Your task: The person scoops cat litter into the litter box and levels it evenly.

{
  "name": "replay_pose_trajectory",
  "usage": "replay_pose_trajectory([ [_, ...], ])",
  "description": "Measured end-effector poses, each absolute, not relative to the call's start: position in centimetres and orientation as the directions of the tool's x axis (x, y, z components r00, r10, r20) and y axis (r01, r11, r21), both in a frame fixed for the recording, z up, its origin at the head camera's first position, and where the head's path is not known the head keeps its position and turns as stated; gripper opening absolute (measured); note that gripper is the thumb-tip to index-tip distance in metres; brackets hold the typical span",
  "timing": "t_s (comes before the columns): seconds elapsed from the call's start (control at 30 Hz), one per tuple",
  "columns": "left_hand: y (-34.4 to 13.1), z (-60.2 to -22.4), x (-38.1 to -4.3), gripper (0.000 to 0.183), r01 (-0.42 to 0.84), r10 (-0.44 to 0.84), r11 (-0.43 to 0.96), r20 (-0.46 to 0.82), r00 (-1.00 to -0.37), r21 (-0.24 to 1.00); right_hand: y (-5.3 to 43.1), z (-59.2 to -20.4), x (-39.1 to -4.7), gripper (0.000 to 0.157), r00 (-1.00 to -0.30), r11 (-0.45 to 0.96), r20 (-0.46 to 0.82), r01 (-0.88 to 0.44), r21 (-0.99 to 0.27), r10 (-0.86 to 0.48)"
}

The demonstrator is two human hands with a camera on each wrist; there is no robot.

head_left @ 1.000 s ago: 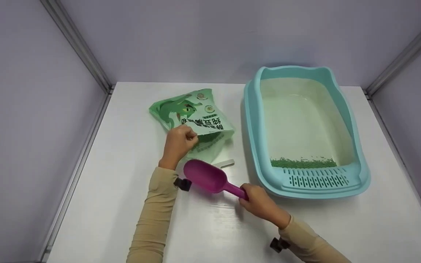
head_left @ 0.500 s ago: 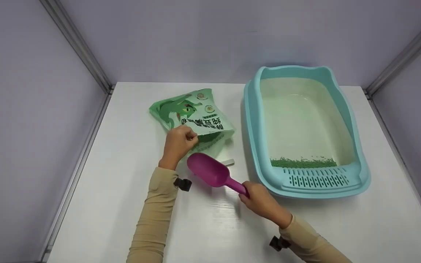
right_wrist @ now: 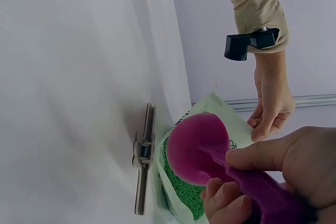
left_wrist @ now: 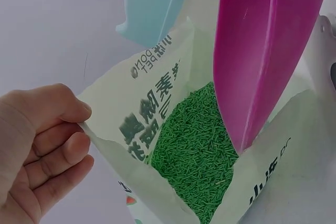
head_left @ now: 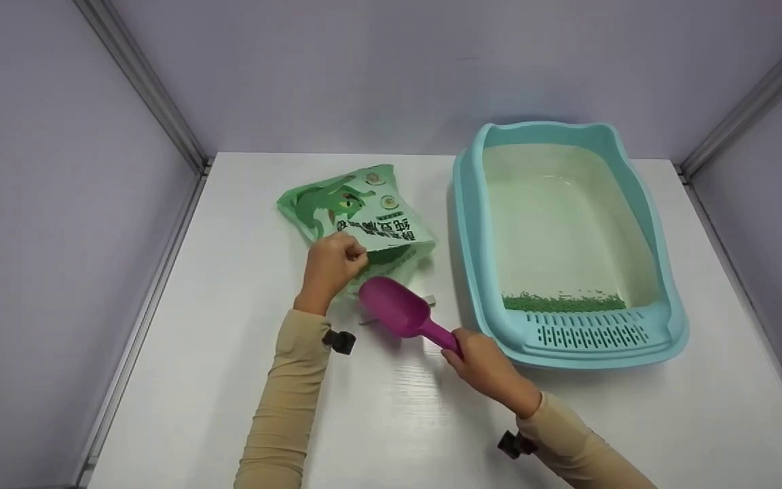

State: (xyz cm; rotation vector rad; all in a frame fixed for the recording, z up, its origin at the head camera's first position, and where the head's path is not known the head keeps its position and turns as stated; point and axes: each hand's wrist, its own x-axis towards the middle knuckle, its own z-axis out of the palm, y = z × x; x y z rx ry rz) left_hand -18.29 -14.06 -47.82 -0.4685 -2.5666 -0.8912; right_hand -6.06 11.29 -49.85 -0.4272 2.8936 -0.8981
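Observation:
A green and white bag point(head_left: 370, 217) of cat litter lies on its side, a cat's face printed on it. Thumb and forefinger of my left hand point(head_left: 332, 266) pinch the edge of its mouth, holding it open. Green litter pellets point(left_wrist: 194, 153) show inside in the left wrist view. My right hand point(head_left: 489, 372) grips the handle of a magenta scoop point(head_left: 394, 307), its bowl bare in the head view. The scoop's tip is right at the bag's mouth and overlaps the opening in both wrist views.
A light blue litter box point(head_left: 466, 224) stands to the right, with a band of green pellets point(head_left: 564, 303) along its near end, by a slotted ledge. A metal bag clip point(right_wrist: 144, 158) lies on the white table point(head_left: 214, 224) beside the bag. Pale walls enclose the table.
The scoop has moved away from me and slightly to the right, up to the bag's mouth, uncovering and then covering parts of the clip. My left hand and the bag have stayed put.

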Motion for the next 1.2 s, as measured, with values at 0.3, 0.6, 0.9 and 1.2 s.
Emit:
replay_pose_trajectory([
  [0.3, -14.1, -47.2, -18.2, 0.006, 0.403, 0.187, 0.763, 0.425, -0.886, 0.505, 10.6, -49.6, -6.9, 0.018, -0.966, 0.795, 0.034, -0.232, -0.560, -0.257],
  [0.6, -14.3, -46.8, -18.4, 0.007, 0.399, 0.218, 0.777, 0.388, -0.896, 0.486, 10.0, -49.5, -7.5, 0.021, -0.966, 0.813, 0.124, -0.257, -0.522, -0.226],
  [0.9, -14.4, -46.6, -18.5, 0.007, 0.379, 0.225, 0.779, 0.342, -0.913, 0.500, 9.4, -48.8, -7.9, 0.022, -0.963, 0.834, 0.189, -0.263, -0.485, -0.194],
  [1.2, -14.7, -46.1, -18.7, 0.008, 0.397, 0.265, 0.761, 0.314, -0.912, 0.512, 8.8, -47.9, -8.6, 0.023, -0.956, 0.889, 0.250, -0.244, -0.388, -0.154],
])
